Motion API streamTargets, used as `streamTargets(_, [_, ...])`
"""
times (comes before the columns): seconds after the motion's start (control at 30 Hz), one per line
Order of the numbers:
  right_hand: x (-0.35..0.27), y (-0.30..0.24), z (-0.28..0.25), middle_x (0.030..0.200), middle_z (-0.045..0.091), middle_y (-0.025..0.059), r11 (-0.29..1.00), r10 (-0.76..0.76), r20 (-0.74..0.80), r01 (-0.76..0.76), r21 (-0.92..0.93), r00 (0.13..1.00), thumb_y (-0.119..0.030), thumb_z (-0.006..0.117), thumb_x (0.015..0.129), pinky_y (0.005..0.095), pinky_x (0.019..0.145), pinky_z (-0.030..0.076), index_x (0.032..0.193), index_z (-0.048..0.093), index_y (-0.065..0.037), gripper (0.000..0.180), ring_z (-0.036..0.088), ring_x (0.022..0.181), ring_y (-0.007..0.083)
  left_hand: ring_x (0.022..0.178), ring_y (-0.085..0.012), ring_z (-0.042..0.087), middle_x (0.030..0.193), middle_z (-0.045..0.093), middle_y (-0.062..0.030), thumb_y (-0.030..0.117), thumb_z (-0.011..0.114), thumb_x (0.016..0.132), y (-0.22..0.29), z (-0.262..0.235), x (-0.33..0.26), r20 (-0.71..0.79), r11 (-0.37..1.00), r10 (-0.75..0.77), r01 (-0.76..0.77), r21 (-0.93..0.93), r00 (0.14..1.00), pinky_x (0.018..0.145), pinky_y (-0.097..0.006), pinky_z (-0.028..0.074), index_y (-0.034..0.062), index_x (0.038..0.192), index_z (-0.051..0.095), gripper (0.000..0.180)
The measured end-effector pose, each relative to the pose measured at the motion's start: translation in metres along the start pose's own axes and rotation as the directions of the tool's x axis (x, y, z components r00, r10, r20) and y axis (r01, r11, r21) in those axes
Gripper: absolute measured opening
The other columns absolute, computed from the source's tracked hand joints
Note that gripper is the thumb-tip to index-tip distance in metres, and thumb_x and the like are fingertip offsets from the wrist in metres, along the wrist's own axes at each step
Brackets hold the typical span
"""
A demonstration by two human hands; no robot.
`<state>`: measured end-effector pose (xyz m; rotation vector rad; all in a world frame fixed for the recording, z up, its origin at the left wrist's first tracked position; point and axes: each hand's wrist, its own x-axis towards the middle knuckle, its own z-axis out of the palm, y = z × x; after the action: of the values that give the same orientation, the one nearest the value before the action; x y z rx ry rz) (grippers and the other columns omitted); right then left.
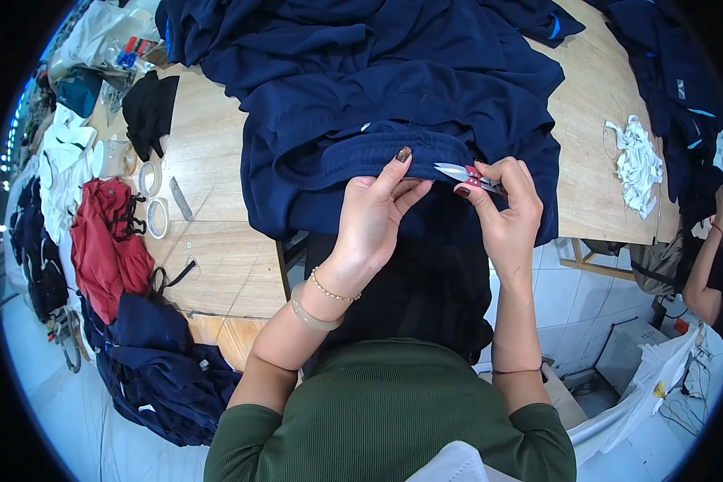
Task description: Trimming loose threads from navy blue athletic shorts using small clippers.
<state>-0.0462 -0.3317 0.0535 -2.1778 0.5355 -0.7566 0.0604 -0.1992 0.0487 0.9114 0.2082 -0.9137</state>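
At table edge, left hand (375, 210) pinches navy garment (394, 104) waistband, right hand (502, 201) grips thread snips (458, 173) at hem; trimming looks midway, pile remains.

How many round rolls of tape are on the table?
2 for sure. One tape roll lies left of the navy garment, and a second tape roll sits just below it on the wooden table. More may hide under clothes.

Wooden table (217, 173) bears navy garments (394, 88), tape rolls (154, 197), white scraps (639, 165), red cloth (108, 245)
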Motion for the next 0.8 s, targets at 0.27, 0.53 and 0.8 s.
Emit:
streamTargets(0.27, [0.0,0.0,0.001,0.078,0.059,0.0088,0.999,0.032,-0.01,-0.032,0.04,0.999,-0.01,0.081,0.074,0.0315,0.064,0.044,0.086,0.063,0.003,0.025,0.052,0.072,0.0224,0.084,-0.0126,0.066,0.092,0.071,-0.0077,0.023,0.064,0.097,0.0,0.001,0.0,0.012,1.0,0.004,-0.004,0.004,1.0,0.085,-0.027,0.056,0.0007,0.09,0.07,0.024])
streamTargets(0.53, [0.005,-0.003,0.004,0.077,0.059,0.009,0.996,-0.062,-0.007,0.062,-0.063,0.998,-0.008,0.081,0.073,0.0311,0.063,0.044,0.085,0.063,0.003,0.023,0.053,0.071,0.0222,0.089,-0.0127,0.066,0.097,0.07,-0.0069,0.02,0.061,0.098,-0.003,-0.005,0.002,0.048,0.999,-0.017,0.015,0.031,0.999,0.089,-0.028,0.055,0.0013,0.097,0.07,0.021])
streamTargets(0.8, [0.007,0.02,0.008,0.09,0.058,-0.0006,0.49,0.414,0.115,-0.328,0.808,0.903,-0.018,0.062,0.098,0.0198,0.064,0.042,0.108,0.056,-0.005,0.017,0.051,0.074,0.0058,0.089,-0.0128,0.066,0.093,0.07,-0.0071,0.02,0.063,0.098,-0.006,-0.028,0.006,0.085,1.0,-0.023,0.023,-0.002,0.996,0.091,-0.031,0.054,-0.0002,0.096,0.069,0.022])
